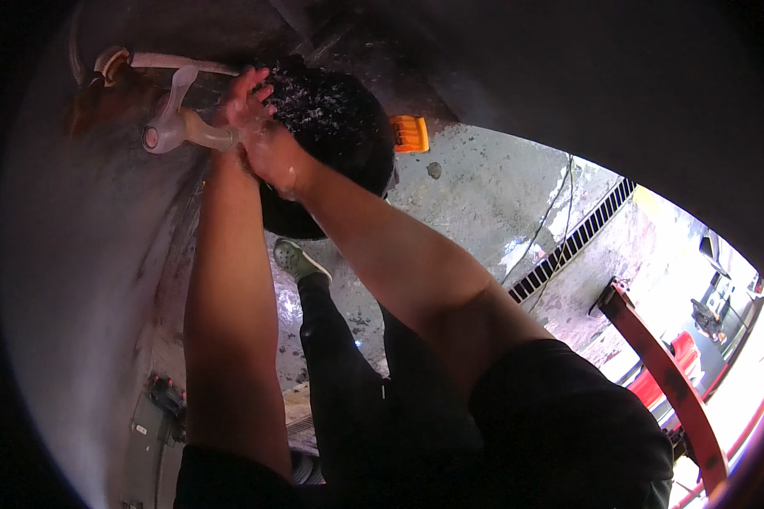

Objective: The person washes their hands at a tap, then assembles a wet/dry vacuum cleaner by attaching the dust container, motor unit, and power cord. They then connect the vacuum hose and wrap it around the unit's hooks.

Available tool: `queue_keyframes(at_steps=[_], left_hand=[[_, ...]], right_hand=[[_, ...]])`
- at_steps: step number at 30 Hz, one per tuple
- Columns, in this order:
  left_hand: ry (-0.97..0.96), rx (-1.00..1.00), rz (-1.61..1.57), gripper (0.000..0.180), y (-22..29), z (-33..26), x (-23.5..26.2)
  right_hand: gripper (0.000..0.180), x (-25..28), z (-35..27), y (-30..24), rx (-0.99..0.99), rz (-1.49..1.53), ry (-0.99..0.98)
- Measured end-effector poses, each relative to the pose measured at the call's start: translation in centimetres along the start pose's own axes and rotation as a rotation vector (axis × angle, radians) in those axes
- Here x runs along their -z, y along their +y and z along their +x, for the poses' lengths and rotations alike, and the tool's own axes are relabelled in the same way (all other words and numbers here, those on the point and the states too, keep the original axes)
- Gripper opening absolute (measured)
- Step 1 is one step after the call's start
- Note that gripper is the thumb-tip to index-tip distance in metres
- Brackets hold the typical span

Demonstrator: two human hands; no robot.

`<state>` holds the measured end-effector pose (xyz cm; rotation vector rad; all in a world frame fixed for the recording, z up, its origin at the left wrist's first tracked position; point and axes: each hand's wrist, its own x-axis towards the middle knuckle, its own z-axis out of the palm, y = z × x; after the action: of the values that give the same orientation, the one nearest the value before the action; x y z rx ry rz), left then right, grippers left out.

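Note:
At the upper left, my left hand (249, 95) and my right hand (271, 154) meet just beside the spout of a pale tap (166, 134) with a raised lever. My left fingers are apart and slightly bent. The right hand presses against the left hand near its wrist, and its fingers are hidden. Both hands have a wet shine. Behind and below them is a round black tub (335, 140), with whitish splashes or froth over its dark inside.
A pale pipe (182, 62) runs along the wall above the tap. An orange-yellow object (411, 134) lies beside the tub. My green clog (300, 260) stands on the grey floor. Farther right are a drain grate (577, 237), dark cables and a slanting red metal post (666, 369).

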<state>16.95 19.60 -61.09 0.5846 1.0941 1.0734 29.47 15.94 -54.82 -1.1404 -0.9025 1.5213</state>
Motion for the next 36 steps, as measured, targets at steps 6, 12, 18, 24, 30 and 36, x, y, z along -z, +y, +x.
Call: queue_keyframes(at_steps=[6, 12, 18, 24, 30, 36], left_hand=[[-0.074, 0.060, -0.133, 0.049, -0.7, -0.2, -3.2], [0.118, 0.171, -0.063, 0.049, -0.3, -1.2, -6.6], [0.207, 0.266, 0.281, 0.043, -1.2, -3.0, -11.0], [-0.173, -0.135, 1.745, 0.049, -0.3, 0.4, -8.9], [-0.671, -0.429, 1.707, 0.060, 4.7, -3.9, -11.9], [-0.385, -0.261, 1.054, 0.070, 0.9, -7.3, -10.3]], right_hand=[[0.068, 3.5, 0.7, 1.5, -0.033, -0.035, -0.327], [0.063, 1.8, 0.5, 3.0, -0.179, 0.303, -0.073], [0.039, 5.4, -0.2, -1.3, -0.406, 0.678, 0.026], [0.056, 0.0, -2.7, -1.0, -0.162, -0.214, 0.726], [0.052, 8.0, 5.8, -0.2, -0.507, -0.374, 0.209], [0.042, 6.8, 4.7, -0.1, -0.468, 0.587, 0.269]])
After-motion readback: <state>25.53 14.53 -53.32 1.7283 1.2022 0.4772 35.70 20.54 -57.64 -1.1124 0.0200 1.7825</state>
